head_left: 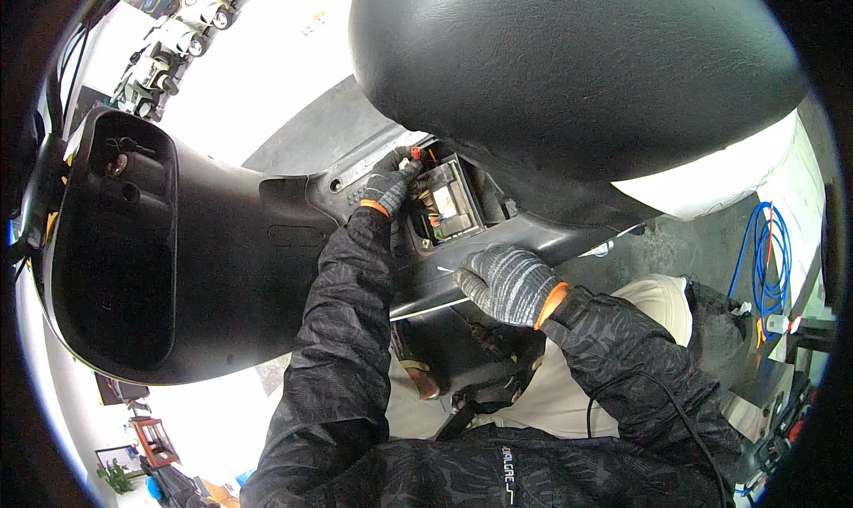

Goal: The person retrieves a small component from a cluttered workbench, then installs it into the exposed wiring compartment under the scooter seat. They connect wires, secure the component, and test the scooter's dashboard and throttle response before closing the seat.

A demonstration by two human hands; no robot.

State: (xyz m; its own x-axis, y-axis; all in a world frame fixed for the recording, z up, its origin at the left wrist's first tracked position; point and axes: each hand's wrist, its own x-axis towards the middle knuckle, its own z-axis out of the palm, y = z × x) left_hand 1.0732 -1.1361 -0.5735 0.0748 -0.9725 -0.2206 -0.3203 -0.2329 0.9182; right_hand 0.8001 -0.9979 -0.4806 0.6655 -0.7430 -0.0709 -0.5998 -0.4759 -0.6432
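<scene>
My left hand [388,186], in a grey knit glove with an orange cuff, is at the far-left corner of an open compartment in the scooter's black floorboard [418,281]. Its fingers are closed on a small red part [416,153], with a bit of white beside it. Inside the compartment lies a dark battery [456,197] with a pale label, and coloured wires run along its left side. My right hand [511,284], gloved alike, hovers by the compartment's near side. It is closed round a slim object whose thin, light tip [445,269] sticks out to the left; the rest is hidden in the glove.
A large black seat [569,73] overhangs the compartment at the far right. The scooter's front panel, with an open storage pocket [115,259], stands at left. A blue coiled hose [764,259] hangs at right. Several small vehicles [182,37] line up at the far left.
</scene>
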